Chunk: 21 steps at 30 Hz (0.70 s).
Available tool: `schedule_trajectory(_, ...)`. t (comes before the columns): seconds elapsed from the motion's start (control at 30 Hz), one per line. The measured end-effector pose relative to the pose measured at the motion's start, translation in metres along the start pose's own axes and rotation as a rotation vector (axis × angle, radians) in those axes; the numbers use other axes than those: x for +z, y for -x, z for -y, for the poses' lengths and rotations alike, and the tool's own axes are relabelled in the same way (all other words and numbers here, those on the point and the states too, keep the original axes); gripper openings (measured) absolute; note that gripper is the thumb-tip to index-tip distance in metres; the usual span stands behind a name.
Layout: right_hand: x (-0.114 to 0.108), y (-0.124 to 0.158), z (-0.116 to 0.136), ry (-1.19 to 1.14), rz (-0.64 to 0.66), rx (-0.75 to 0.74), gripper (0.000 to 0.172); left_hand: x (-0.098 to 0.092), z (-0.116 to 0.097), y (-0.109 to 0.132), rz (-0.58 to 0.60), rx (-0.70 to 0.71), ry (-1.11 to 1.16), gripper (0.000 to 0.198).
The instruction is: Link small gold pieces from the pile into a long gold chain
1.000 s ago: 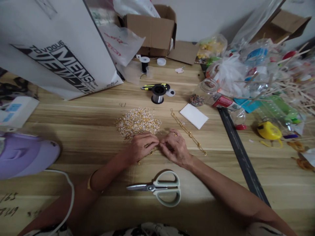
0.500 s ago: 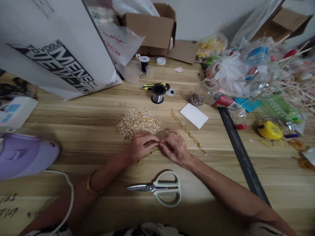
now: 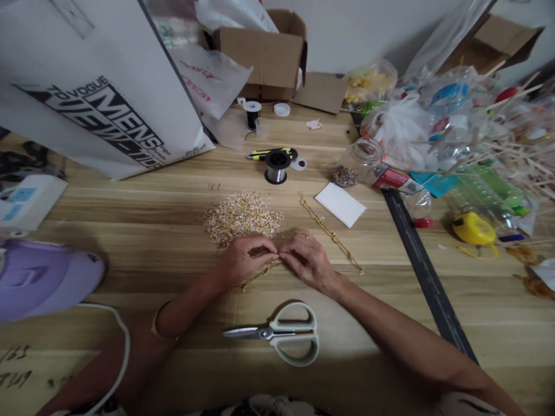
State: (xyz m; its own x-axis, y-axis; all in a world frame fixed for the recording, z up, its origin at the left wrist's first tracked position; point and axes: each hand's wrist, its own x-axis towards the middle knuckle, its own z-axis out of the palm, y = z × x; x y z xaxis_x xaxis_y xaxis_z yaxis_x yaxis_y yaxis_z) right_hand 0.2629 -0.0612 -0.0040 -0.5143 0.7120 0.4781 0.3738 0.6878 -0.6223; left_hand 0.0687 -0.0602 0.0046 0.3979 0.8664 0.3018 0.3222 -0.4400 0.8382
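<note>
Pinching, the left hand (image 3: pixel 251 259) and right hand (image 3: pixel 310 263) meet at their fingertips, closed on something too small to make out. A gold chain (image 3: pixel 261 275) runs from just below them toward eight o'clock across the tabletop (image 3: pixel 173 225). From the hands, a glittering pile (image 3: pixel 243 216) sits near eleven o'clock, another chain (image 3: pixel 334 238) near two, scissors (image 3: pixel 271 332) at six, a wire spool (image 3: pixel 276 173) at twelve.

Worktop (image 3: pixel 173 222), left side: big printed bag (image 3: pixel 99 86), purple appliance (image 3: pixel 47 280) nearer, white cord (image 3: pixel 125 341) by it. Back: open carton (image 3: pixel 260 55), wall (image 3: pixel 347 34) behind. Right: yellow tape measure (image 3: pixel 474 228), green bottle (image 3: pixel 494 188), messy sticks (image 3: pixel 520 164), white plastic bag (image 3: pixel 396 124).
</note>
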Motion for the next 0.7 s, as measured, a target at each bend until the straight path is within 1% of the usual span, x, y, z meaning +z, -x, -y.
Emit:
schedule_trajectory(0.13,-0.0013,-0.0012,0.0007,-0.054,0.001,0.014,0.014,-0.0016,0.0008,-0.0011,0.028,-0.049,0.044,0.008)
schedule_trajectory(0.23,-0.0007,-0.0012,-0.0001,-0.048,-0.027,0.004,0.015,-0.0035,0.0012,-0.0018,0.042,-0.076,0.067,0.009)
schedule_trajectory(0.47,0.0006,-0.0015,-0.0008,-0.039,-0.069,0.013,0.014,-0.0047,0.0001,-0.0041,0.070,-0.036,0.013,0.010)
schedule_trajectory(0.7,0.0005,-0.0018,-0.0011,-0.029,-0.082,-0.022,0.012,-0.0033,-0.0004,-0.0024,0.052,-0.056,-0.027,0.009)
